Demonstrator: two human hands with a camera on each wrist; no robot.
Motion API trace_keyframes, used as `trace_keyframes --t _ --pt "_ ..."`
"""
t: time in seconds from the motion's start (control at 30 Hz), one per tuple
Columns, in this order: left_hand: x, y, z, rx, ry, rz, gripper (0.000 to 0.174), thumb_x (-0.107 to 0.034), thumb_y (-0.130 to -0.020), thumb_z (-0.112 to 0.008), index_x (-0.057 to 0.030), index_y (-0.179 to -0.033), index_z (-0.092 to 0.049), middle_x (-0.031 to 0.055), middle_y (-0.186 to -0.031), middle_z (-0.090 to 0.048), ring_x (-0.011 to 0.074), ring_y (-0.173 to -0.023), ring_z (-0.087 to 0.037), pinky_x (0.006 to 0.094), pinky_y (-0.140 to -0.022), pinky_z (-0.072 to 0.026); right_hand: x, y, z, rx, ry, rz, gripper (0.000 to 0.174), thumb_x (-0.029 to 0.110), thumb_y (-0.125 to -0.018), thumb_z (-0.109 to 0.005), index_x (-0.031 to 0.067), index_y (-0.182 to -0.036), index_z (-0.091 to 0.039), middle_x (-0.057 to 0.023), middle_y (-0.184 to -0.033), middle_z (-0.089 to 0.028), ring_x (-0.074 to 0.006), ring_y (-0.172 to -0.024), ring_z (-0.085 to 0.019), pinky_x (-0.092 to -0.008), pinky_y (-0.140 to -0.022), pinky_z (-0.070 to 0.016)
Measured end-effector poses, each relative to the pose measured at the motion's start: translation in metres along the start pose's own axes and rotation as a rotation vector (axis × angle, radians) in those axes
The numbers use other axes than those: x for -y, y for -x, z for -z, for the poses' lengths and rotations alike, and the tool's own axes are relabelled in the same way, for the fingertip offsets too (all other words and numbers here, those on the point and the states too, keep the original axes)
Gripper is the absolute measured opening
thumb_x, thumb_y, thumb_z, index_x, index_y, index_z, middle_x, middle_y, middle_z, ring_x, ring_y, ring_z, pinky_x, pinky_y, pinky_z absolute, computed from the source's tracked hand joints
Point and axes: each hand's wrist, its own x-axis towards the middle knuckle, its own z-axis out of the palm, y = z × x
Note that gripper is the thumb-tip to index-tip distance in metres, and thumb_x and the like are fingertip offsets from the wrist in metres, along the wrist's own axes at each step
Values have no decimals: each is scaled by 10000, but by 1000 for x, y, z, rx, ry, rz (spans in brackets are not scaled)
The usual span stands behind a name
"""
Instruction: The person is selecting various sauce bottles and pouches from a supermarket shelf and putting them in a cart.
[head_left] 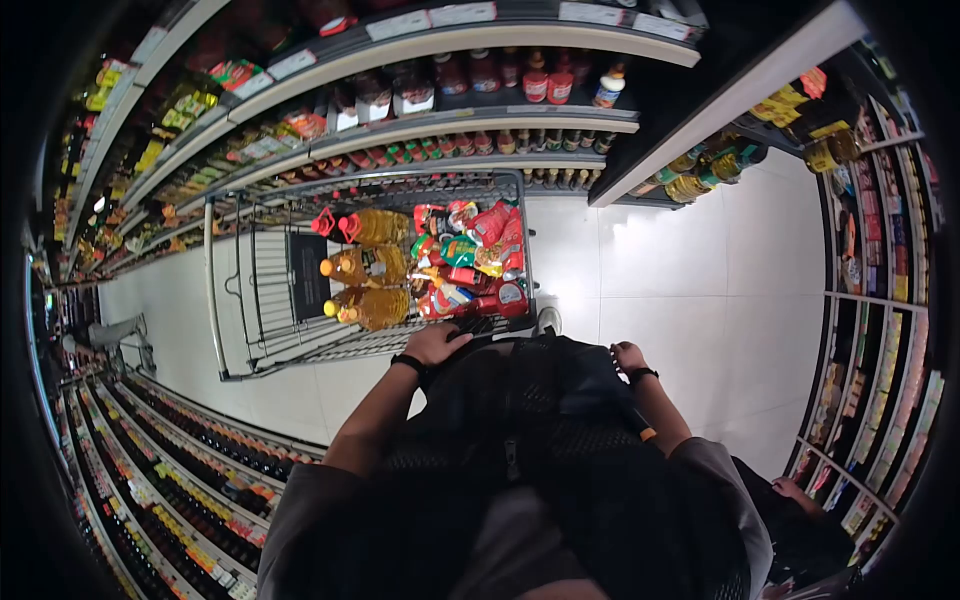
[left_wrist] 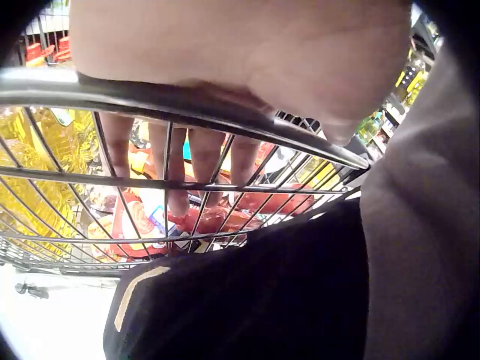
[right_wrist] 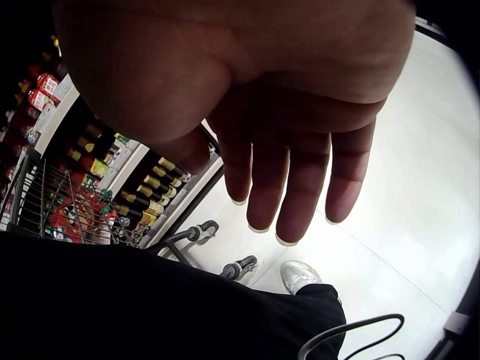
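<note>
The left hand point(left_wrist: 247, 52) grips the cart rail point(left_wrist: 45, 84), fingers inside.

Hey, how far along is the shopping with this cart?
Done: the cart already holds three oil bottles and a heap of red packets. In hand: the left hand grips the cart's rim; the right hand hangs open, holding nothing. Left: half the cart is bare wire, so room remains.

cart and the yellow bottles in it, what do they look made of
The cart looks like metal wire: shiny grey, thin crossed bars with glints. The left hand grips its top rail. The yellow bottles are probably clear plastic, see-through with golden liquid inside.
</note>
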Motion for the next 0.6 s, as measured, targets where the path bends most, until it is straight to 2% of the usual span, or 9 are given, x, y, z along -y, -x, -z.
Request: trace_keyframes --t 0.07,0.17,0.2,0.27,0.47,0.5,0.53,0.6 --pt "-12 -7 12 123 30 80 688 -679 -916 -428 -116 -1253 -636 170 -1185 -665 346 -1149 -601 427 -974 -468 -13 -5 -1 1 -46 -23 326 281 -972 -511 -3 -1086 -624 -137 -878 -718 -223 -653 -692 -322 -515 -500" --pt "-4 -12 3 68 58 11 673 -660 -933 -411 -126 -1285 -622 175 -1214 -654 347 -1165 -594 419 -991 -462 -34 -8 -2 31 -43 -80 322 279 -973 -505 1 -1081 -627 -129 -894 -723 -229 -669 -698 -328 -526 -505" --pt "-9 -10 8 108 39 15 661 -637 -949 -397 -126 -1311 -606 176 -1249 -637 348 -1178 -586 413 -1001 -456 -44 -12 -2 50 -23 -100 329 288 -973 -505 6 -1085 -630 -127 -903 -725 -232 -680 -701 -340 -537 -510" --pt "-8 -10 7 116 -8 3 707 -675 -920 -419 -125 -1328 -596 157 -1277 -630 341 -1193 -582 406 -1021 -445 -51 -12 0 52 26 -135 342 307 -968 -515 9 -1081 -638 -127 -895 -728 -236 -693 -706 -360 -554 -517" --pt "-24 -1 11 120 -14 31 760 -717 -873 -467 -121 -1325 -600 142 -1285 -631 323 -1203 -581 398 -1025 -445 -29 -13 24 60 162 -147 325 286 -947 -547 -5 -1049 -648 -138 -856 -726 -254 -667 -705 -398 -588 -538" --pt "-25 0 10 120 -25 35 761 -716 -868 -480 -118 -1323 -601 141 -1286 -630 320 -1206 -579 395 -1023 -446 -18 -19 27 40 179 -97 328 279 -945 -546 -21 -1034 -647 -142 -845 -724 -253 -657 -701 -398 -607 -550" --pt "-25 1 12 119 -19 36 761 -716 -868 -480 -118 -1323 -601 141 -1286 -630 320 -1206 -579 395 -1023 -446 -7 -32 30 29 221 -12 326 301 -958 -539 4 -1044 -641 -119 -855 -721 -229 -665 -698 -360 -543 -536" --pt "-22 1 21 156 52 80 767 -717 -849 -513 -119 -1321 -602 141 -1292 -627 321 -1212 -576 393 -1024 -447 29 -61 33 -75 161 218 249 209 -960 -530 -12 -1007 -635 -130 -836 -704 -212 -658 -678 -353 -561 -547"
